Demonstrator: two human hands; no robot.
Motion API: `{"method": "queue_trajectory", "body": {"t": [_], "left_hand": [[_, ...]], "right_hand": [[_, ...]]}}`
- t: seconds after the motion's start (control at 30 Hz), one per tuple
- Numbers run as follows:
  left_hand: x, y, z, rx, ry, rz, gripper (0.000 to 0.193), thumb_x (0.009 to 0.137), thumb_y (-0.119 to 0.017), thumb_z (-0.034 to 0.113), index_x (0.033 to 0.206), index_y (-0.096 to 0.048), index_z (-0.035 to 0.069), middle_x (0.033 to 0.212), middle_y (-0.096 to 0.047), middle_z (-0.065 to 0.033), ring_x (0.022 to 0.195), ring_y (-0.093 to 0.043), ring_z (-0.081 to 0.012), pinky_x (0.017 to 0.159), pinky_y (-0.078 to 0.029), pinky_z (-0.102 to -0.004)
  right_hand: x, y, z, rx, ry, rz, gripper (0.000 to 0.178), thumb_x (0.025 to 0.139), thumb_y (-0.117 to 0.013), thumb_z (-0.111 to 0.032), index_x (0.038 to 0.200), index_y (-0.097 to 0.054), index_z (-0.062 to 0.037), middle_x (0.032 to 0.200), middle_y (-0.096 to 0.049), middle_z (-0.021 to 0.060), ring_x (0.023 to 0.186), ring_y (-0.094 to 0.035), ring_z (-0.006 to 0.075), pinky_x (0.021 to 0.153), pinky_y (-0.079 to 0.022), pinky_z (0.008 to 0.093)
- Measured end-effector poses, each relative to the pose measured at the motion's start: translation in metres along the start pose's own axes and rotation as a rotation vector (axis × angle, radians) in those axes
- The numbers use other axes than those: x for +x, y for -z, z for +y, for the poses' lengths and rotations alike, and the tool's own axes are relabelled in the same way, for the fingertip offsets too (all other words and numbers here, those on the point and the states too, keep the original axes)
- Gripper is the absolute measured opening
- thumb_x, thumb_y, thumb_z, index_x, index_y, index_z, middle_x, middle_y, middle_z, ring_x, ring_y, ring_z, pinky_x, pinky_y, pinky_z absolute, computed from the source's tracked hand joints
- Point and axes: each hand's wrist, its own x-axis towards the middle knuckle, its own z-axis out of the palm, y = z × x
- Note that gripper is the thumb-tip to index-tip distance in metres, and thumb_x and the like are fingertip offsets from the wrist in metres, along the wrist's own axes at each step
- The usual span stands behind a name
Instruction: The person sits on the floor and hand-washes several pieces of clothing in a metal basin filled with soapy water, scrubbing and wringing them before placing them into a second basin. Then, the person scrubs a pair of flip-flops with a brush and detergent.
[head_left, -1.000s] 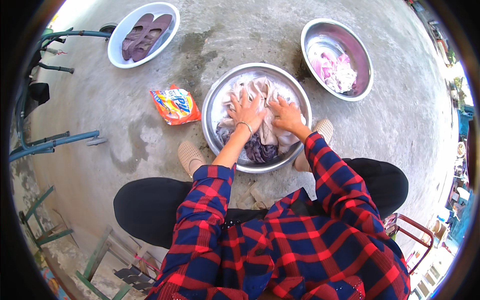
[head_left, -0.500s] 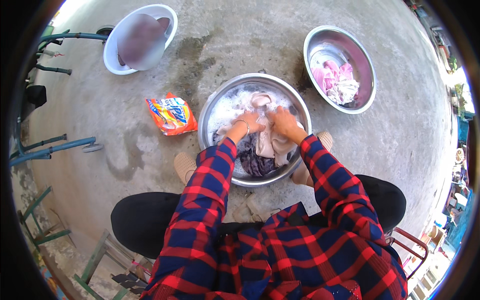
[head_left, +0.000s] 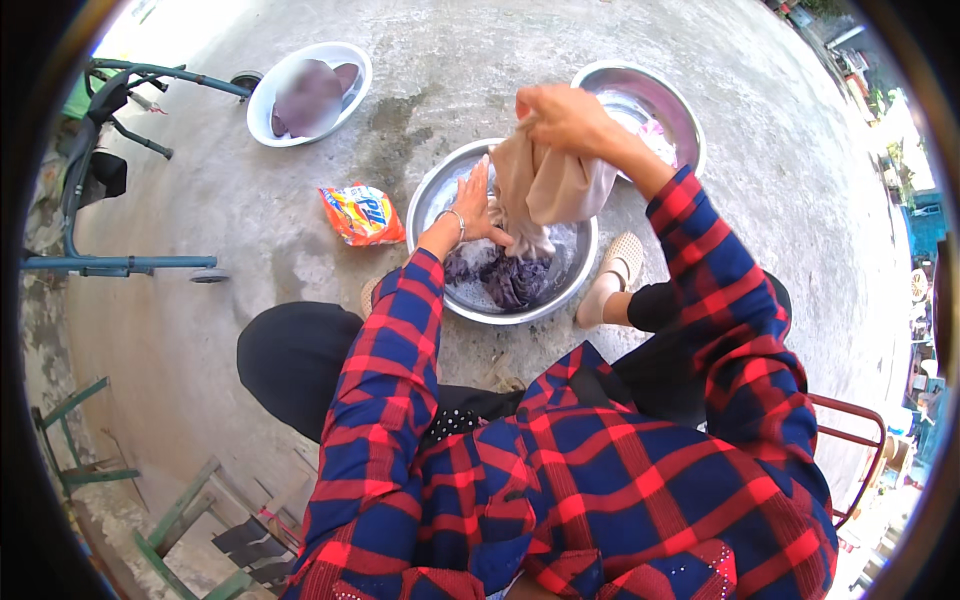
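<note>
My right hand (head_left: 562, 118) is closed on the upper part of a wet beige garment (head_left: 560, 185), holding it up over a metal basin (head_left: 500, 318). The garment hangs in folds, its lower end down in the basin. Beside the garment's left edge is my left hand (head_left: 468, 208), fingers stretched and thumb apart; it seems to touch the cloth. A bracelet circles that wrist. Dark patterned cloth (head_left: 516, 282) lies in the sudsy water, near the basin's front. The raised garment hides part of the basin's far right side.
Behind my right hand stands a second metal basin (head_left: 688, 120) with pink and white cloth. An orange detergent bag (head_left: 362, 214) lies left of the washing basin. Farther left are a white basin (head_left: 262, 112) holding brownish-purple items and a wheeled blue-green frame (head_left: 130, 262). My feet flank the washing basin.
My right hand has lifted the beige garment up out of the suds, toward the far right. My left hand has moved slightly left and spread its fingers. The view has shifted a little.
</note>
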Motion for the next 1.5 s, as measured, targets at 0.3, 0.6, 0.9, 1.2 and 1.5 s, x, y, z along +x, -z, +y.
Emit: {"method": "queue_trajectory", "body": {"t": [0.3,0.6,0.9,1.2,1.5], "left_hand": [[0.004,0.025,0.06,-0.972,-0.131,0.459,0.079,0.062,-0.081,0.013,0.128,-0.039,0.003,0.122,-0.053,-0.0078,0.11,-0.052,-0.0203,0.094,-0.043,-0.0339],[-0.012,0.083,0.072,-1.425,0.039,0.604,0.023,0.084,-0.059,0.009,0.107,-0.056,0.006,0.1,-0.062,-0.0062,0.088,-0.061,-0.0168,0.074,-0.052,-0.0307],[-0.009,0.088,0.108,-0.999,-0.106,0.706,0.013,0.085,-0.053,0.005,0.097,-0.057,0.006,0.094,-0.063,-0.0066,0.087,-0.058,-0.0131,0.077,-0.049,-0.0278],[-0.038,0.095,0.17,-0.128,-0.368,0.496,0.054,0.073,-0.064,0.004,0.119,-0.035,0.007,0.103,-0.056,-0.0182,0.094,-0.059,-0.033,0.08,-0.046,-0.0374],[-0.033,0.088,0.147,-0.261,-0.298,0.482,0.07,0.069,-0.064,0.005,0.129,-0.028,0.001,0.125,-0.043,-0.0219,0.116,-0.046,-0.0349,0.098,-0.037,-0.0375]], "right_hand": [[-0.039,0.107,-0.072,0.397,0.269,-0.063,0.01,0.074,-0.056,-0.004,0.083,-0.06,-0.0009,0.09,-0.062,0.0094,0.08,-0.059,0.0167,0.07,-0.045,0.0262],[-0.084,0.044,0.016,0.962,-0.014,0.145,0.023,0.079,-0.059,-0.011,0.102,-0.059,-0.0104,0.088,-0.059,0.0008,0.084,-0.054,0.0105,0.077,-0.043,0.0283],[-0.092,-0.03,0.019,1.649,-0.738,-0.323,0.073,0.084,-0.051,-0.057,0.132,-0.038,-0.0031,0.129,-0.045,0.0186,0.118,-0.046,0.0367,0.085,-0.046,0.0524],[-0.068,-0.028,0.0,2.179,-0.325,-0.274,0.057,0.085,-0.054,-0.052,0.116,-0.05,-0.0042,0.117,-0.055,0.0134,0.107,-0.056,0.0274,0.09,-0.046,0.0477],[-0.085,-0.047,-0.009,2.293,-0.43,-0.202,0.041,0.084,-0.058,-0.012,0.12,-0.047,0.0025,0.115,-0.057,0.0146,0.105,-0.057,0.022,0.093,-0.046,0.0355]]}}
